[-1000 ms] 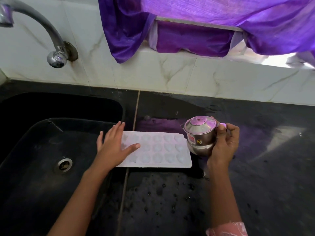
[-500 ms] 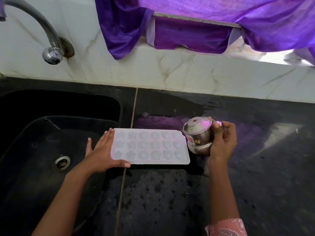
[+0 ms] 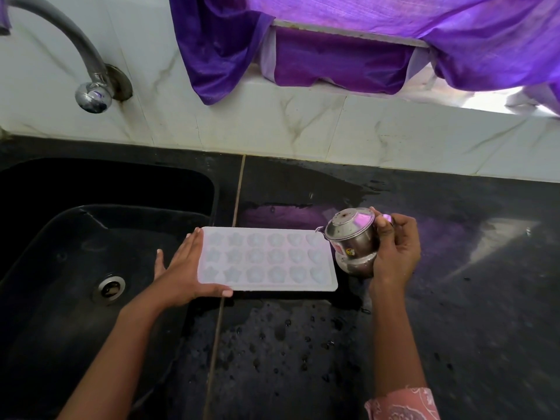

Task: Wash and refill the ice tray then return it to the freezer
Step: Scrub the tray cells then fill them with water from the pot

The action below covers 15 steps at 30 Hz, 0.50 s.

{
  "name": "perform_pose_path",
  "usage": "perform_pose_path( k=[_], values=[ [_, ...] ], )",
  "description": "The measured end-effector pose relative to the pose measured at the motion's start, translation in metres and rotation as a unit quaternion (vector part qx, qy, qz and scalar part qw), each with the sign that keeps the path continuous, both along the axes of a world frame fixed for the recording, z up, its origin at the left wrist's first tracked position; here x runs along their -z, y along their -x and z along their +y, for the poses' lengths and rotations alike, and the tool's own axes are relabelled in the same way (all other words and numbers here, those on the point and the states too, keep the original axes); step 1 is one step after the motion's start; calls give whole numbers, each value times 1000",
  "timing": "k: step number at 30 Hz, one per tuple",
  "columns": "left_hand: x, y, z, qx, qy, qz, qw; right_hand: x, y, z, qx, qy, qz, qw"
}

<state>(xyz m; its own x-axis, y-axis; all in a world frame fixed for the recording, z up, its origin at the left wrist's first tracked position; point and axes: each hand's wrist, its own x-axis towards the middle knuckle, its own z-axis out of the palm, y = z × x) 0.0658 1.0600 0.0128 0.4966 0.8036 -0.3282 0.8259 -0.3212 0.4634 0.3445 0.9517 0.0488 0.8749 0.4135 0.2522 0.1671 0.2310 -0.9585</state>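
White ice tray (image 3: 266, 259) at centre of view, flat on a wet black counter (image 3: 454, 298), long side running 9 to 3 o'clock. Three rows of star, flower and heart moulds; whether any hold water, impossible to tell. Left end reaching to the rim of the sink (image 3: 75, 237), possibly jutting a little over it.

At the tray's 9 o'clock, left hand (image 3: 181, 268), open: fingers straight and together against the short edge, thumb flat along the near edge. Likely there as a brace, to stop the light tray sliding or tipping toward the basin during filling.

At the tray's 3 o'clock, right hand (image 3: 397, 253), wrapped around a small steel jug (image 3: 353, 241) with a lid. Jug tilted, spout over the tray's far right corner, apparently poised to pour into the moulds there. No stream visible. Probably the refill step, just starting.

Further out: drain (image 3: 111, 288) at 9 o'clock in the sink; tap (image 3: 91, 95) at 10 o'clock on the pale tiled wall; purple curtain (image 3: 333, 56) draped over the sill at 12 o'clock. Patterned pink sleeve (image 3: 403, 403) at 5 o'clock.

Open counter from 3 through 6 o'clock, spotted with droplets, so room to slide the tray away from the sink. Drop into the basin right at the tray's left edge, the risky side. Wet stone probably slippery under a full tray, so a level, slow lift advisable afterwards.
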Motion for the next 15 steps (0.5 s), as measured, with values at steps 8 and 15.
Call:
perform_pose_path(
  k=[8, 15],
  values=[
    [-1, -1, 0, -5, 9, -3, 1000, -1, 1, -1, 3, 10, 2, 1000],
    [4, -3, 0, -19, 0, -12, 1000, -3, 4, -1, -2, -12, 30, 999]
  ],
)
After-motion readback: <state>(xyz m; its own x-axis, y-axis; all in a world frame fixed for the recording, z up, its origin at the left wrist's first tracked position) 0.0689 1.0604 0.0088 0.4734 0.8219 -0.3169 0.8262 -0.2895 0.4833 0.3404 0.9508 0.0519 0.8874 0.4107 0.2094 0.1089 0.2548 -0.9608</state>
